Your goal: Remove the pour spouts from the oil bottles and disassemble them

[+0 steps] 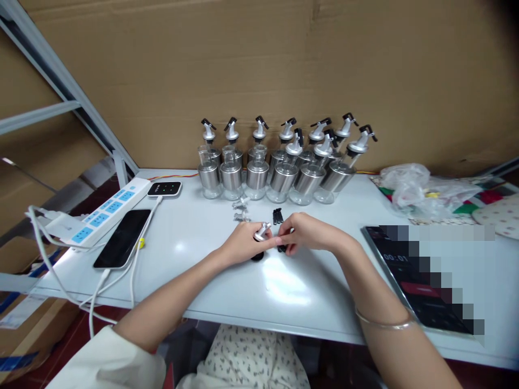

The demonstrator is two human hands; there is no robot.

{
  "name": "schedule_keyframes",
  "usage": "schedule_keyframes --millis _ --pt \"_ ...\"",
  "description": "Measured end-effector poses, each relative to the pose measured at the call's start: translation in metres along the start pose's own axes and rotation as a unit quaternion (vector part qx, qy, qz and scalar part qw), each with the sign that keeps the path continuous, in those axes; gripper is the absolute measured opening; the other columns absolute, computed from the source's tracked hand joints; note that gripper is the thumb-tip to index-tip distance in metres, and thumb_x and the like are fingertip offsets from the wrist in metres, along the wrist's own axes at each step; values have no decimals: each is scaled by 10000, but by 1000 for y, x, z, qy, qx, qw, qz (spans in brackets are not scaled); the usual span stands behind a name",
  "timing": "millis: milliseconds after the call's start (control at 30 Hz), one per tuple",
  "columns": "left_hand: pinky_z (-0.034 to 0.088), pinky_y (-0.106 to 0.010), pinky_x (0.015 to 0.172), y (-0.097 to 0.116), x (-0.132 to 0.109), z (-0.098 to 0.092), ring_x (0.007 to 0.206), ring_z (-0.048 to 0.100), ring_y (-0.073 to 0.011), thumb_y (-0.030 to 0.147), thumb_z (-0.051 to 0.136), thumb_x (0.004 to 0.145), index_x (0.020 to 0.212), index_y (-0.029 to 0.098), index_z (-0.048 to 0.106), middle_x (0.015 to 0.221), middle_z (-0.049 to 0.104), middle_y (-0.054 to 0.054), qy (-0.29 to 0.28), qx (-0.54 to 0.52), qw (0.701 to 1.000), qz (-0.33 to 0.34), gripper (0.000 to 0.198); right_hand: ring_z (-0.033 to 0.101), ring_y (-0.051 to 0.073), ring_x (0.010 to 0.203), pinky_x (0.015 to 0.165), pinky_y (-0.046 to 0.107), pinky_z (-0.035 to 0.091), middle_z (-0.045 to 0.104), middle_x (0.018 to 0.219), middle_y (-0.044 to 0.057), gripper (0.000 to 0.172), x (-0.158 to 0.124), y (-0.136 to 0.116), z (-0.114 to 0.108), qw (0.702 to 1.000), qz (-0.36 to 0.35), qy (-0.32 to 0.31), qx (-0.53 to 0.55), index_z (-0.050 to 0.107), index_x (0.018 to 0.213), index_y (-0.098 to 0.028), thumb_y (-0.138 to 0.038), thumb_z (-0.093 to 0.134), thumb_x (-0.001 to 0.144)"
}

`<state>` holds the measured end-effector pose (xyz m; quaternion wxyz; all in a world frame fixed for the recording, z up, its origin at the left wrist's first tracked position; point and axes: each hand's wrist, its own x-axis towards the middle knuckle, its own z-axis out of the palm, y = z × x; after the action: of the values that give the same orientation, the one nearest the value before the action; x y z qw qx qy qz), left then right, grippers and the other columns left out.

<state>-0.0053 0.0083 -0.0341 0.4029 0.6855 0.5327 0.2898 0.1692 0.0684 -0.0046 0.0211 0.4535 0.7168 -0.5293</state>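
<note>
Silver pourer spout [263,232] with a dark base, held just above the near-middle of a white table [203,286]. The left hand [245,244] has its fingers curled around it, thumb stretched right towards the other hand. The right hand [300,231] is bunched at the fingertips by small black pieces [281,249]; whether it pinches one I cannot tell. The spout looks light and stiff, its smooth metallic finish perhaps slippery; the narrow neck seems the likeliest part to snap, so the wide collar is the safer hold. Farther off lie black levers [278,216] and, left of them, loose silver parts [242,215]. Beyond stand glass-and-steel bottles [281,178], probably breakable.
</note>
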Motion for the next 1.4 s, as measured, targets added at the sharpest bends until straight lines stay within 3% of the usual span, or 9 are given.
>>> schedule_keyframes --millis 200,467,667,900,1167,1400 --pt "316 -197 537 1 0 -1 540 396 -76 439 594 758 721 140 615 583 512 48 2 -7 1000 3 302 653 163 621 646 275 540 641 602 2 205 0 2 -3 999 5 -19 28 657 649 -151 -334 740 610" --pt "334 -202 550 2 0 -1 547 421 -85 442 587 761 726 145 623 590 532 41 4 -10 1000 9 302 647 162 624 650 287 544 634 603 2 249 -2 0 -3 998 5 -41 44 628 643 -154 -377 738 623" --pt "342 -204 550 1 -1 -1 536 418 -82 467 592 759 723 150 621 587 533 43 9 -10 1000 12 321 661 176 619 625 291 552 633 593 22 355 -4 1 -7 998 20 -40 34 574 643 -147 -485 676 685" --pt "344 -203 551 1 -1 -1 551 429 -84 485 592 758 726 146 625 593 538 40 5 -8 1000 12 343 642 154 505 520 271 537 626 538 -3 458 -6 2 -6 992 52 -95 58 506 746 -169 -587 669 650" --pt "353 -204 555 0 0 -1 554 445 -86 455 594 764 737 147 637 607 553 35 2 -10 1000 16 312 650 145 516 515 246 526 618 529 -30 424 -1 4 -4 988 54 -123 80 519 755 -165 -474 757 588" --pt "339 -201 546 0 0 -1 545 434 -84 452 591 764 735 151 635 587 540 42 6 -4 1000 18 306 643 137 508 518 245 532 619 534 -33 442 0 6 -3 987 46 -130 88 549 748 -161 -480 780 546"
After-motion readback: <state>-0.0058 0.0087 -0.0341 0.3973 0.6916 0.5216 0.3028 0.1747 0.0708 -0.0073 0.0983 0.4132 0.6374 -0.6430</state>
